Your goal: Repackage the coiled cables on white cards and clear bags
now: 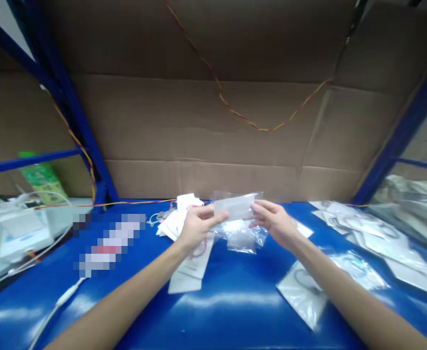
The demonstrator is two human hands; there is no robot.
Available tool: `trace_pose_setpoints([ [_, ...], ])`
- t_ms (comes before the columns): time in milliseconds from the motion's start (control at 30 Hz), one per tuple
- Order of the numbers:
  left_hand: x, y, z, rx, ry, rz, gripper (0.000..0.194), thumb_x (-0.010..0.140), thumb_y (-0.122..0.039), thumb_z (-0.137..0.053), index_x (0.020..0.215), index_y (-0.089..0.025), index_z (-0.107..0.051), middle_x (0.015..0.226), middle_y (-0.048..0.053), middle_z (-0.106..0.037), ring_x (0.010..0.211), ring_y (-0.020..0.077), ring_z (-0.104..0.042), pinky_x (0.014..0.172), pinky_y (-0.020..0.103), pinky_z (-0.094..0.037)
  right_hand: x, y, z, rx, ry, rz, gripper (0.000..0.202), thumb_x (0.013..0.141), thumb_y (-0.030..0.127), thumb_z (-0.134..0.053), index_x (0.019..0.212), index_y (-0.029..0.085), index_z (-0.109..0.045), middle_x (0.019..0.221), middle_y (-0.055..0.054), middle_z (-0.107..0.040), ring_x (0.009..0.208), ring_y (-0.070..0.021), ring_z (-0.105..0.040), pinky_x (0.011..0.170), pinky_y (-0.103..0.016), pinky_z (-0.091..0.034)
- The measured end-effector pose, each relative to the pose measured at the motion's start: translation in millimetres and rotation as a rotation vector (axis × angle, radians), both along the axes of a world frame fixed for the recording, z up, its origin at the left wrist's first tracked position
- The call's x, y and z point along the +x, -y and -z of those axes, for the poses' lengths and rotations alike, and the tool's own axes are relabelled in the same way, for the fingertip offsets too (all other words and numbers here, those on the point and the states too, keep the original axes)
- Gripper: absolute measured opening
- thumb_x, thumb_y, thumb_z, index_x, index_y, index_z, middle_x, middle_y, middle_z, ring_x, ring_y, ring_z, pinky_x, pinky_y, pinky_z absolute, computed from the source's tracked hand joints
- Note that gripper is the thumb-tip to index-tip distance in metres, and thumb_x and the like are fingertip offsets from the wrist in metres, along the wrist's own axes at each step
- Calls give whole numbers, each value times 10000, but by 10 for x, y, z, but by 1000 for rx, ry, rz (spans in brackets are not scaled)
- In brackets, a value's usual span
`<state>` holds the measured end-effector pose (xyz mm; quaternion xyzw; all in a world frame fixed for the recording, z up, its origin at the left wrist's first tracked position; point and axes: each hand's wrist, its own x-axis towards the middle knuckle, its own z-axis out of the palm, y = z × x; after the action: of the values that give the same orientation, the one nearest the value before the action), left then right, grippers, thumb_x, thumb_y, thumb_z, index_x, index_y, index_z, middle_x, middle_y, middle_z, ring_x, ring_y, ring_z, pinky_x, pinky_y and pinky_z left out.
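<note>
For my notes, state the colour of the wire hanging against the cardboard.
The wire is red and yellow, clearest in the head view.

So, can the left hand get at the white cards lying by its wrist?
Probably yes: the white cards lie close to the left hand, their near ends uncovered on the blue table. It would likely need to release the clear packet first.

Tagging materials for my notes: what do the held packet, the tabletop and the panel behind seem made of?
Held packet: probably thin plastic film, see-through at its edges.
Tabletop: perhaps plastic or a coating; smooth, glossy blue with bright reflections.
Panel: likely cardboard, matte brown with creases.
</note>
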<state>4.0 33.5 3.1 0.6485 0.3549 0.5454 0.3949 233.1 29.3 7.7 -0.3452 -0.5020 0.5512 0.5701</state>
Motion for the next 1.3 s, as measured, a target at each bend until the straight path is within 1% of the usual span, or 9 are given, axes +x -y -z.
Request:
trace_pose_setpoints([
  [200,-113,-98,-47,136,-30,-171,310,843,-453,-759,891,-150,-802,829,89,-779,757,230,-717,656,342,-574,210,-146,34,-30,9,309,350,787,398,-803,1068,199,-742,977,-81,-766,735,-194,-731,519,-245,-551],
  [300,-288,-126,-175,317,-48,-358,206,845,-369,-760,934,-187,-798,1093,100,-776,984,245,-710,829,366,-571,302,-186,18,183,135,598,337,854,431,-705,1107,211,-738,1052,-88,-752,834,-233,-721,576,-305,-576],
  [367,-415,-147,-252,604,-323,-421,163,903,-285,-676,992,-211,-791,1113,82,-773,1048,237,-686,938,383,-533,310,-160,1,417,334,673,308,914,417,-631,1113,219,-757,1134,-96,-734,967,-258,-706,719,-362,-595],
  [567,-519,-155,-304,689,-1192,-357,204,910,-189,-565,976,-181,-758,958,110,-747,924,273,-664,842,410,-500,131,55,71,803,1047,350,208,902,344,-677,1035,252,-809,1195,-106,-716,1123,-293,-648,1030,-503,-450],
  [700,-477,-70,-279,605,-1383,-202,201,880,-169,-562,905,-179,-761,967,130,-727,964,298,-663,866,426,-487,53,91,118,746,1211,142,347,904,488,-694,1157,265,-777,1246,-108,-696,1163,-303,-627,1044,-507,-429],
  [800,-482,-11,-280,559,-1414,-189,139,769,-228,-656,858,-178,-752,964,141,-712,940,324,-658,829,426,-489,155,10,58,669,1244,262,334,1020,415,-517,1172,236,-755,1225,-111,-702,1121,-260,-649,998,-423,-468],
  [933,-474,9,-278,526,-1395,-171,146,745,-321,-677,765,-185,-726,899,134,-704,857,312,-656,752,398,-480,512,-131,-16,281,1590,564,359,997,336,-502,1227,152,-709,1223,-188,-702,1134,-320,-659,958,-421,-480],
  [1033,-428,-3,-271,561,-1308,-214,186,818,-313,-625,716,-186,-715,863,129,-715,850,301,-660,787,405,-468,769,-191,30,-61,1764,463,376,920,402,-625,1170,140,-727,1176,-208,-727,1065,-341,-702,853,-386,-513],
  [1300,-302,-2,-284,752,-1191,-370,333,941,-263,-509,656,-186,-664,695,87,-663,721,234,-601,732,369,-434,825,-251,75,-67,1729,539,266,904,280,-617,1028,90,-756,1057,-249,-755,1012,-372,-728,815,-384,-510],
])
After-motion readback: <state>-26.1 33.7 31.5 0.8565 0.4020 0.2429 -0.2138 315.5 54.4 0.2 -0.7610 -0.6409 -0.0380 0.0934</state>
